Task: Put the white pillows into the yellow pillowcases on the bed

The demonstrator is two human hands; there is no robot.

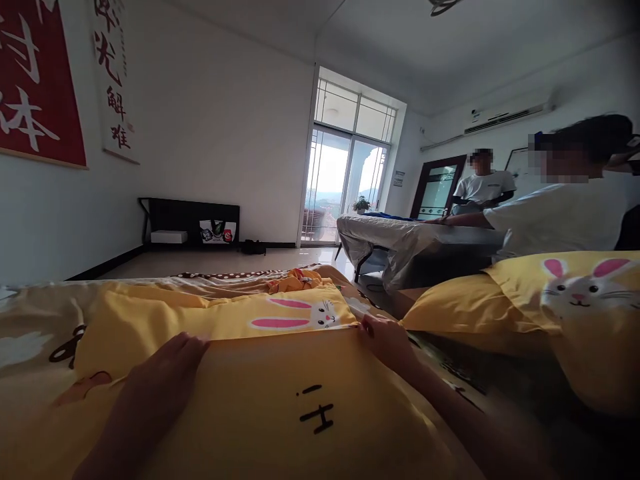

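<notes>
A yellow pillowcase [260, 400] with a black "Hi" print lies right in front of me, its top edge pulled into a fairly straight line. My left hand [173, 367] is closed on the left part of this edge. At the right corner, my right hand [387, 340] pinches the fabric between thumb and fingers. Just beyond the edge lies more yellow cloth [215, 317] with a white rabbit face and pink ears; whether it belongs to the same pillowcase I cannot tell. My fingertips are partly hidden by the cloth and my knuckles.
Patterned bedding [30, 333] spreads underneath, with a crumpled orange cloth [303, 280] at its far side. Yellow rabbit pillows [520, 300] sit at the right. Behind them a person [565, 213] leans over a plastic-covered table [420, 233]; another person [484, 183] stands farther back.
</notes>
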